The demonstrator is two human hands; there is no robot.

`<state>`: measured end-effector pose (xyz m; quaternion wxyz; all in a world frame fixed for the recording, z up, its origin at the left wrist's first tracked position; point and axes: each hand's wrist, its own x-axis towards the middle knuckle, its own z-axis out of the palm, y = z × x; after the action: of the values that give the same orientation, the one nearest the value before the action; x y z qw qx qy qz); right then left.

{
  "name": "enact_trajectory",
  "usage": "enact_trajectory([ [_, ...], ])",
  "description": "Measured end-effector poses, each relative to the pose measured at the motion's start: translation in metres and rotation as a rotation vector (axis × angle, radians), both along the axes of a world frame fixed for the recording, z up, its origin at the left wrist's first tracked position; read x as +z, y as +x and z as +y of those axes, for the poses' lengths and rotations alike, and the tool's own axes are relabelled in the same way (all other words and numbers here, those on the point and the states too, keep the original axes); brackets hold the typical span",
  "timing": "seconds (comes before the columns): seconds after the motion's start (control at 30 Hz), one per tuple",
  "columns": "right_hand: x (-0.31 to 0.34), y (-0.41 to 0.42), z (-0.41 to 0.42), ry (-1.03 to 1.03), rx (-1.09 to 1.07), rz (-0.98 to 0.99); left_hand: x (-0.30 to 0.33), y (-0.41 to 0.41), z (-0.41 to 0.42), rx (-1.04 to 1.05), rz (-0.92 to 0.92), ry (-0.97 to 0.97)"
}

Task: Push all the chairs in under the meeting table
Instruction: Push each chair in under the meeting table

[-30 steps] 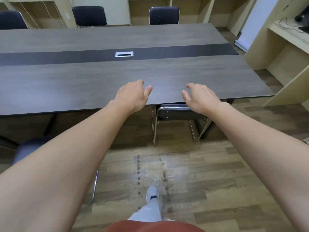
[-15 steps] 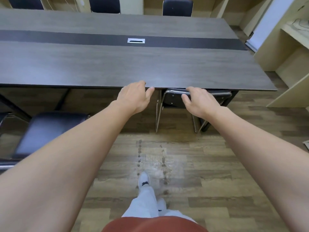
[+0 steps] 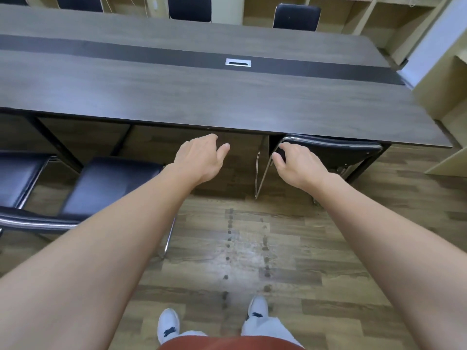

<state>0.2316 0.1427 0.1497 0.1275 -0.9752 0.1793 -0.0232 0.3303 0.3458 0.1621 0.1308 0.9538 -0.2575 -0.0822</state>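
The long dark wood meeting table (image 3: 202, 97) spans the view. At its right end a black chair with a chrome frame (image 3: 333, 151) is tucked under the near edge. My right hand (image 3: 297, 164) hovers at the left corner of that chair's back, fingers loosely curled and holding nothing. My left hand (image 3: 202, 157) floats open in front of the table edge, over bare floor. To the left a second black chair (image 3: 111, 180) stands pulled out from the table, and a third chair's seat (image 3: 17, 173) shows at the far left.
Three black chairs (image 3: 189, 8) (image 3: 297, 17) (image 3: 78, 2) line the table's far side. Light wooden shelving (image 3: 449, 79) stands close to the table's right end. My white shoes (image 3: 168, 324) rest on the scuffed wood floor (image 3: 247, 248).
The view has drawn back from the table and swung left, bringing the pulled-out chairs into sight. Both hands keep their loose pose. The right chair stays under the table.
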Motion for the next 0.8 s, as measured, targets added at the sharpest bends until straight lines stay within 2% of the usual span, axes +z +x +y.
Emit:
enact_trajectory([
  [0.43,-0.050,0.054,0.192,0.161,-0.052,0.085,-0.032,0.067,0.179,-0.036,0.054,0.151],
  [0.8,-0.080,0.097,0.229,0.221,-0.049,0.190,-0.061,0.097,0.218,0.021,0.143,0.162],
])
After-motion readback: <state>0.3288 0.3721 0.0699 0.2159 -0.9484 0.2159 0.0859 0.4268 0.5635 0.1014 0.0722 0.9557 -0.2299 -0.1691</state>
